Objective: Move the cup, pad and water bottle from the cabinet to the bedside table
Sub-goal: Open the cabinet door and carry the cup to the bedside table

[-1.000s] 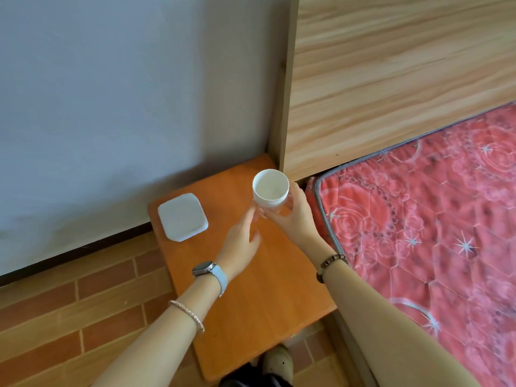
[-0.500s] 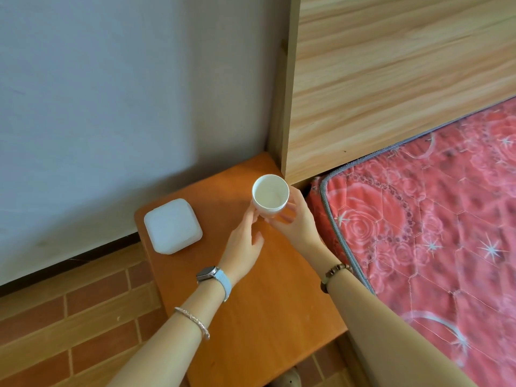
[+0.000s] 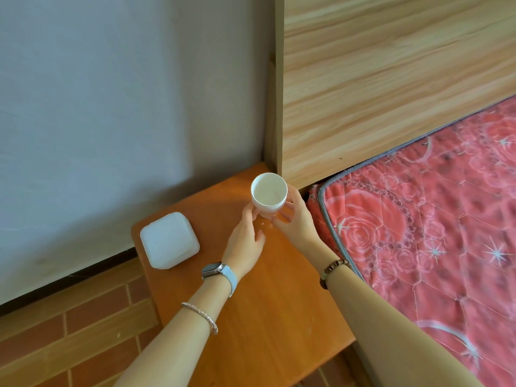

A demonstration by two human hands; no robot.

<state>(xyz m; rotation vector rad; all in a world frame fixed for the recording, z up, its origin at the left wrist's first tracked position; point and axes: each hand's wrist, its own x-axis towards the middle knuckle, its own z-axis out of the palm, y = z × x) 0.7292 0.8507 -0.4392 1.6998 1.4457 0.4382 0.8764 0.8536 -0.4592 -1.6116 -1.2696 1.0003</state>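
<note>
A small white cup (image 3: 268, 194) is held upright over the far right corner of the orange bedside table (image 3: 251, 317). My right hand (image 3: 294, 219) wraps its lower right side, fingers curled on it. My left hand (image 3: 245, 241) touches the cup's lower left side with its fingertips. Whether the cup's base rests on the table is hidden by my fingers. A white square pad (image 3: 169, 240) with rounded corners lies flat near the table's far left corner. No water bottle is in view.
A wooden headboard (image 3: 391, 79) rises just behind the cup. A red rose-patterned mattress (image 3: 432, 247) borders the table's right side. A grey wall (image 3: 111, 107) stands behind the table, and brick-patterned floor (image 3: 69, 331) lies to the left.
The view has shifted a little, so table and pad sit lower and further left in the frame. Both hands stay on the cup at the table's far right corner.
</note>
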